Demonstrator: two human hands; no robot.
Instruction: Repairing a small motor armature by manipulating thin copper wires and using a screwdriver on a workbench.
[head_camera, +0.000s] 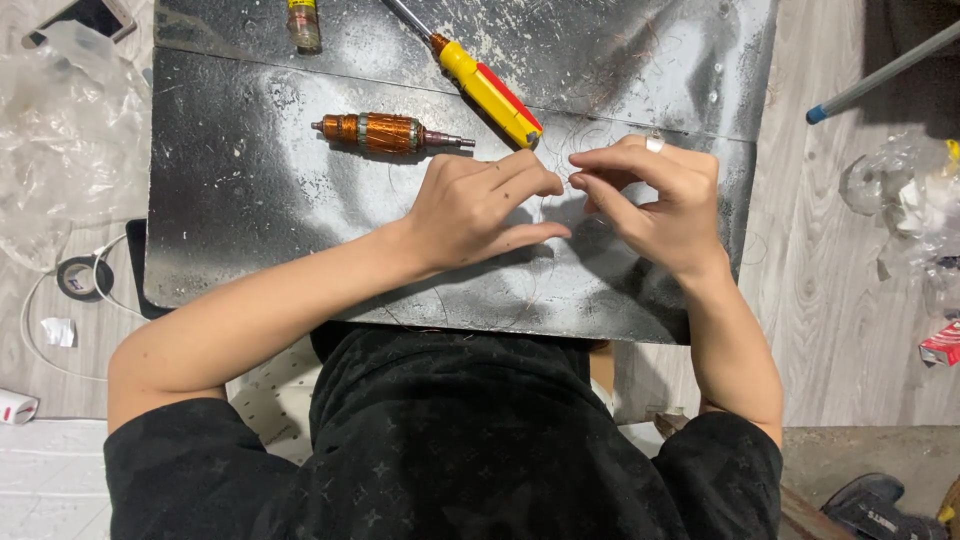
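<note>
The left hand (480, 205) and right hand (655, 195) met fingertip to fingertip, pinching something too fine to identify, above the dark metal sheet (250, 200). On that sheet, beyond the left hand, lay a copper-wound armature (385, 132); a yellow-and-red screwdriver (490, 92) lay farther back.

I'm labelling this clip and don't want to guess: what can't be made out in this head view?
- What the left hand and right hand pinch: too thin, hidden by the fingertips.
- Small bottle: top cut off by the upper edge.
- Screwdriver: shaft tip cut off by the same edge.
- Shoe: cut off at the bottom edge.
- Metal plate: near edge hidden by the person's head.
</note>
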